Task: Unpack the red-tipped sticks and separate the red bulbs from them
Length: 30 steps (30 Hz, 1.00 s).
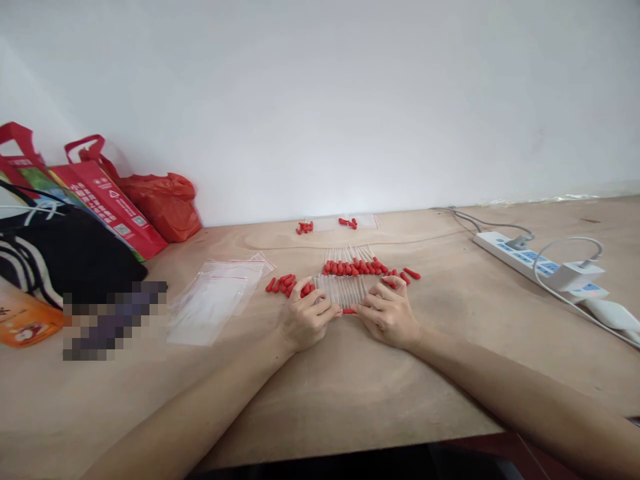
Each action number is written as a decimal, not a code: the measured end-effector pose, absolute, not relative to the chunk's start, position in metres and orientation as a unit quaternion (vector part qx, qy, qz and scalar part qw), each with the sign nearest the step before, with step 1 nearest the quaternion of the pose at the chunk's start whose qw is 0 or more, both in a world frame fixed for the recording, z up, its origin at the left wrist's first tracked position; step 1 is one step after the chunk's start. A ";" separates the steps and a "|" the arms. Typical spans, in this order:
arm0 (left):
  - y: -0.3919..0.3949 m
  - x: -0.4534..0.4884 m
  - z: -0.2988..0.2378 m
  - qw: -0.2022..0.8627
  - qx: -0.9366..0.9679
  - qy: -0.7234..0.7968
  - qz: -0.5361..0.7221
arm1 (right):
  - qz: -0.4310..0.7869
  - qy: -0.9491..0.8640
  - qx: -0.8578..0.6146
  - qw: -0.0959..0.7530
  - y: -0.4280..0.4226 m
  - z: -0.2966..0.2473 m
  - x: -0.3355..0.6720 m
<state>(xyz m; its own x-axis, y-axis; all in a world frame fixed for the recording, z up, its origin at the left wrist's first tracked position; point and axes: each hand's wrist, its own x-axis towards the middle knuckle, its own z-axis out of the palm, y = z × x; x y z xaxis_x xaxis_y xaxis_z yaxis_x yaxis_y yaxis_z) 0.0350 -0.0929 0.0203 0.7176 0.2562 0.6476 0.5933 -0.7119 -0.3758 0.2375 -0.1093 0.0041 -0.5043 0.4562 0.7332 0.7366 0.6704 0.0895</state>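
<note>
Between my two hands, low over the wooden table, lies a small red rubber bulb (347, 311) held sideways. My left hand (309, 317) is closed, its fingertips pinching at the bulb's left end; a glass tube there is mostly hidden. My right hand (387, 313) is closed too, thumb and fingers gripping the bulb's right end. Just beyond the fingers lies a row of clear glass tubes (343, 291). Behind it are several droppers (353, 267) with red bulbs toward me. Loose red bulbs (284, 285) lie by my left hand, and more bulbs (403, 275) beyond my right.
Clear zip bags (213, 300) lie on the left of the table (320, 407). Farther back are small bags with red-bulbed droppers (347, 223). Red shopping bags (110, 207) and a black bag (75, 257) stand left. A power strip (515, 253) with cables lies right.
</note>
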 end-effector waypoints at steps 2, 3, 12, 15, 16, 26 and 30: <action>-0.093 0.035 0.020 0.292 -0.880 -0.239 -0.289 | -0.197 -0.848 -0.352 0.344 -0.109 0.004 0.238; -0.093 0.034 0.020 0.294 -0.880 -0.237 -0.289 | -0.196 -0.852 -0.347 0.340 -0.109 0.005 0.238; -0.092 0.034 0.019 0.287 -0.887 -0.213 -0.294 | -0.186 -0.872 -0.296 0.343 -0.109 0.006 0.240; -0.090 0.024 0.021 0.279 -0.880 -0.228 -0.309 | -0.183 -0.862 -0.322 0.347 -0.108 0.005 0.249; -0.089 0.020 0.021 0.279 -0.873 -0.242 -0.317 | -0.182 -0.852 -0.340 0.353 -0.108 0.004 0.253; -0.081 0.023 0.007 0.197 -0.862 -0.332 -0.330 | -0.059 -0.707 -0.537 0.456 -0.076 0.006 0.293; -0.077 0.027 0.006 0.162 -0.852 -0.336 -0.367 | -0.032 -0.627 -0.640 0.444 -0.063 0.009 0.318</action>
<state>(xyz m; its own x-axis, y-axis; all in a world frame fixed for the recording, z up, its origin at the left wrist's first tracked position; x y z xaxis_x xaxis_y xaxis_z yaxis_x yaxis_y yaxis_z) 0.0267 -0.0768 0.0062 0.5048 0.4544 0.7340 0.6922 -0.7211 -0.0296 0.3180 -0.0628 0.0094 0.2120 0.7738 0.5969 0.8299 0.1799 -0.5280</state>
